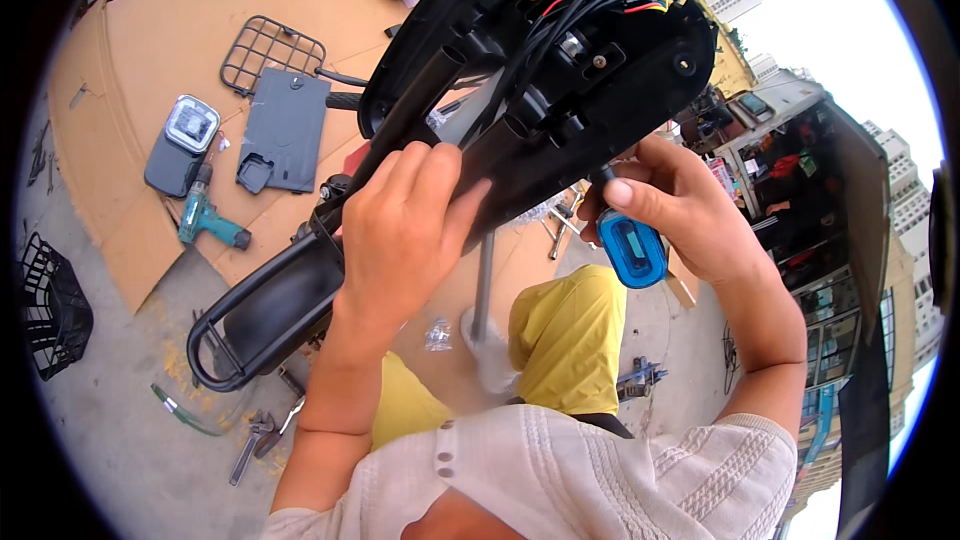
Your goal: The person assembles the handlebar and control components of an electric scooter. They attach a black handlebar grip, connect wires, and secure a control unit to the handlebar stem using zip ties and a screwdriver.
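A large black plastic housing with tubes [520,130] fills the upper middle, its dark cables [575,15] and coloured wires [655,2] exposed. My left hand [405,225] is closed over a black tube on the housing's near side, thumb stretched along it. On the right, my right hand [680,195] pinches the black neck of a blue tool with an oval end [632,248], close against the housing's edge. The tool's far tip is hidden behind my fingers and the housing, so its exact kind does not show.
Cardboard [150,30] covers the ground, bearing a wire rack [270,50], a grey panel [290,125], a grey lamp-like unit [190,130] and a teal cordless drill [208,218]. A black basket [55,310] stands far left. Wrenches [250,445] lie lower left.
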Motion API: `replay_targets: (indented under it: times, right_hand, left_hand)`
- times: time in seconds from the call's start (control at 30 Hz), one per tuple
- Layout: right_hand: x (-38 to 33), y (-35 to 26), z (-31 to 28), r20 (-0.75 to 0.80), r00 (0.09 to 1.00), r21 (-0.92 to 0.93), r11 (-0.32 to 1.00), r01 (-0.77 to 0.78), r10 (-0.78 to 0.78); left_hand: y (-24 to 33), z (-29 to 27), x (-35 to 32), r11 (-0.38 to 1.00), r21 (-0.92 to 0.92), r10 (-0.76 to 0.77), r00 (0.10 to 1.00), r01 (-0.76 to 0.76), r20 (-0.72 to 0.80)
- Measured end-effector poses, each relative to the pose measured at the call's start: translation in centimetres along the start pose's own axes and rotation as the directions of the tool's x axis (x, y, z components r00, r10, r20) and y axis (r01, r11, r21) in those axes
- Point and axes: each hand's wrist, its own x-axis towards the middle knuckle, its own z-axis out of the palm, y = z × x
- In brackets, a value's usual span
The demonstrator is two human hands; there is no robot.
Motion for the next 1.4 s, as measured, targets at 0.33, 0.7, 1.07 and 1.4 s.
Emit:
replay_targets:
  times: [0.33,0.7,1.07,1.4]
  right_hand:
    - [-0.2,0.4,-0.2,-0.018,0.999,-0.183,0.982,0.039,-0.043]
    - [0.2,1.1,0.9,-0.117,0.943,-0.475,0.852,0.221,-0.31]
    - [1.6,1.1,-0.5,0.048,0.999,0.256,0.967,-0.018,0.006]
    - [1.2,1.5,0.3,-0.125,0.948,-0.418,0.882,0.217,-0.292]
  left_hand:
    - [0.4,0.5,-0.2,0.998,-0.031,-0.053,0.996,0.051,-0.078]
    - [0.4,0.5,-0.3,0.997,-0.045,-0.061,0.993,0.057,-0.102]
    - [0.5,0.8,-0.3,0.996,-0.073,-0.056,0.994,0.049,-0.092]
    - [0.5,0.5,-0.7,0.99,-0.081,-0.119,0.993,0.117,-0.023]
